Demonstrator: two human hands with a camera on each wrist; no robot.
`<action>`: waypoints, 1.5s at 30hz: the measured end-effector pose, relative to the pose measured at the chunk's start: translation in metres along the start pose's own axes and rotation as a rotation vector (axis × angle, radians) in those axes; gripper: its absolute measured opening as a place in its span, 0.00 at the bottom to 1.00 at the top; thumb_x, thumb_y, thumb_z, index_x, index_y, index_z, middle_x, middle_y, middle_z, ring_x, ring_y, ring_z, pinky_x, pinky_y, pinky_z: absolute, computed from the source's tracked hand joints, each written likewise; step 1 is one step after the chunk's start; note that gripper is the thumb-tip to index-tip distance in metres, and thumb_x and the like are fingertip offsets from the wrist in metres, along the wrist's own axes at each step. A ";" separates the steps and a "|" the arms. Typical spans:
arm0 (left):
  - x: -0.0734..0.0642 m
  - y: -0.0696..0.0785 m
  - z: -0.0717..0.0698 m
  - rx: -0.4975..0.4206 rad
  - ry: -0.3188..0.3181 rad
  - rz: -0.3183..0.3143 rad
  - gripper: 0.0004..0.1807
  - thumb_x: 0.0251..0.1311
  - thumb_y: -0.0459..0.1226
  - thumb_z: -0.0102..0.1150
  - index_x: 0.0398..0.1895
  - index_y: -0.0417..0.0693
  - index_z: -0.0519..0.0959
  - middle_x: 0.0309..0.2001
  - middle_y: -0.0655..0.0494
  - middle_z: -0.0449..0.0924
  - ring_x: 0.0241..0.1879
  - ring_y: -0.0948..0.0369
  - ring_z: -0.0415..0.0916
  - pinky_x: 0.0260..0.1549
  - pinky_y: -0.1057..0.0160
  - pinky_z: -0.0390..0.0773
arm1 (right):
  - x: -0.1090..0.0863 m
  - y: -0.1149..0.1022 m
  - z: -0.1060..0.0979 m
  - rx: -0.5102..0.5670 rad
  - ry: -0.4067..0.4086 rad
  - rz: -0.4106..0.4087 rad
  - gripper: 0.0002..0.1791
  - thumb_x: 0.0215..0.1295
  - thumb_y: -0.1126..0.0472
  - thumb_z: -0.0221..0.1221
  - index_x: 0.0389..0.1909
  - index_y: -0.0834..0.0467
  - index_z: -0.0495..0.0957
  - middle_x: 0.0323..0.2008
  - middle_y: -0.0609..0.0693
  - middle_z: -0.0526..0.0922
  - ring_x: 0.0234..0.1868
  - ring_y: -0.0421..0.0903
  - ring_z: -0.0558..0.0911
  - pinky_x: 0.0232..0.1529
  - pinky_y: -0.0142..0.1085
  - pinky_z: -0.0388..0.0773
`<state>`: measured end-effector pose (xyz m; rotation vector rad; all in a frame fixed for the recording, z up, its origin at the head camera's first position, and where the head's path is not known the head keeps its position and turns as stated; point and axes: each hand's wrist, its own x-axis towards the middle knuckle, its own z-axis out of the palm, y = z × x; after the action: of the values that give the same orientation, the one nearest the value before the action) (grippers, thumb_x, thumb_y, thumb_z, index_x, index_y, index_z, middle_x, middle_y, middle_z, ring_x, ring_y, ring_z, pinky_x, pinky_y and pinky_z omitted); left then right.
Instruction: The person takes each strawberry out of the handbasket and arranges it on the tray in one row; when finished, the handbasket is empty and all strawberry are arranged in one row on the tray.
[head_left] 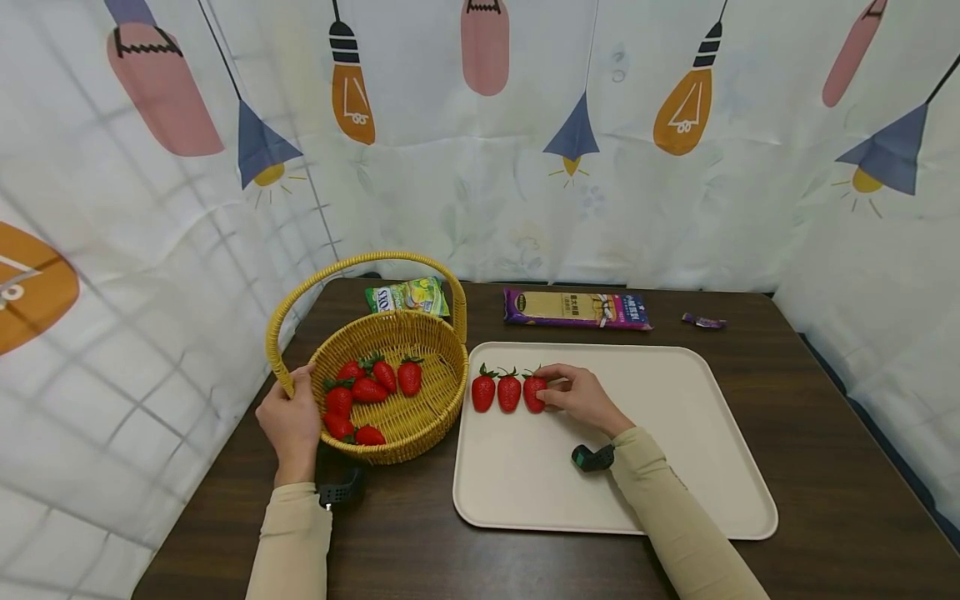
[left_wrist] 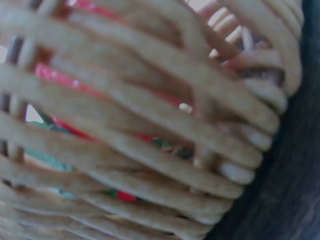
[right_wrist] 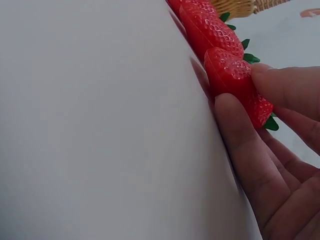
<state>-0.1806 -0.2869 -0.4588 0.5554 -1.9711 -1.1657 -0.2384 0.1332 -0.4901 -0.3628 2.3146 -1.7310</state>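
Observation:
My left hand (head_left: 294,423) grips the yellow woven basket (head_left: 408,446) at its left side, where the tall handle (head_left: 276,329) meets the rim. Several red strawberries (head_left: 369,390) with green leaves lie inside, mostly toward the left. Close up in the left wrist view, the blurred weave (left_wrist: 150,115) shows bits of red through its gaps. Over the cream tray (head_left: 600,492), my right hand (head_left: 585,402) pinches a strawberry (right_wrist: 227,75) between thumb and fingers. That one is at the right end of a row, beside two other strawberries (head_left: 496,392) with leaves pointing away from me.
Behind the basket lies a green snack bag (head_left: 408,297). A purple packet of noodles (head_left: 577,308) is beyond the tray, and a small purple wrapped candy (head_left: 703,321) sits at the back right. A patterned curtain (head_left: 465,200) hangs behind the dark wooden table (head_left: 840,467).

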 end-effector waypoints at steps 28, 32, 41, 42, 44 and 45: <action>-0.001 0.002 -0.001 -0.009 -0.014 -0.007 0.22 0.70 0.51 0.48 0.45 0.47 0.87 0.39 0.41 0.85 0.23 0.62 0.64 0.30 0.65 0.62 | -0.004 -0.025 -0.001 -0.002 0.161 -0.147 0.16 0.69 0.62 0.58 0.52 0.67 0.78 0.49 0.61 0.81 0.39 0.58 0.85 0.37 0.44 0.83; -0.002 0.002 -0.001 -0.010 -0.009 -0.010 0.22 0.70 0.51 0.49 0.45 0.47 0.87 0.34 0.39 0.84 0.21 0.62 0.61 0.27 0.65 0.61 | -0.006 -0.044 0.010 0.017 0.121 -0.194 0.15 0.69 0.64 0.58 0.52 0.69 0.78 0.49 0.62 0.81 0.41 0.62 0.84 0.41 0.46 0.82; -0.001 0.000 0.000 -0.012 0.000 -0.018 0.22 0.70 0.50 0.49 0.44 0.46 0.88 0.40 0.41 0.85 0.30 0.65 0.69 0.33 0.67 0.64 | 0.003 -0.087 0.049 -0.061 -0.023 -0.287 0.13 0.69 0.62 0.58 0.50 0.62 0.81 0.47 0.56 0.84 0.40 0.56 0.84 0.41 0.39 0.80; -0.001 0.000 0.000 -0.010 -0.001 -0.020 0.22 0.70 0.50 0.49 0.45 0.46 0.87 0.40 0.41 0.85 0.31 0.64 0.69 0.34 0.67 0.64 | 0.005 -0.091 0.054 -0.066 -0.039 -0.299 0.12 0.69 0.62 0.58 0.50 0.61 0.81 0.47 0.55 0.84 0.40 0.55 0.84 0.41 0.38 0.80; -0.001 0.000 -0.001 -0.007 -0.006 -0.023 0.22 0.70 0.51 0.48 0.45 0.46 0.87 0.41 0.41 0.85 0.32 0.63 0.70 0.34 0.67 0.65 | 0.008 -0.097 0.064 -0.064 -0.071 -0.318 0.12 0.69 0.62 0.58 0.50 0.60 0.81 0.47 0.56 0.84 0.40 0.54 0.84 0.41 0.37 0.80; -0.002 0.000 -0.001 -0.007 -0.008 -0.025 0.23 0.70 0.51 0.48 0.45 0.46 0.87 0.41 0.41 0.85 0.32 0.62 0.70 0.34 0.67 0.65 | 0.010 -0.100 0.069 -0.059 -0.088 -0.327 0.12 0.69 0.62 0.57 0.50 0.59 0.81 0.48 0.56 0.84 0.40 0.54 0.84 0.41 0.37 0.80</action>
<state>-0.1792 -0.2860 -0.4591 0.5743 -1.9715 -1.1913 -0.2192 0.0401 -0.4141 -0.8531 2.3491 -1.7437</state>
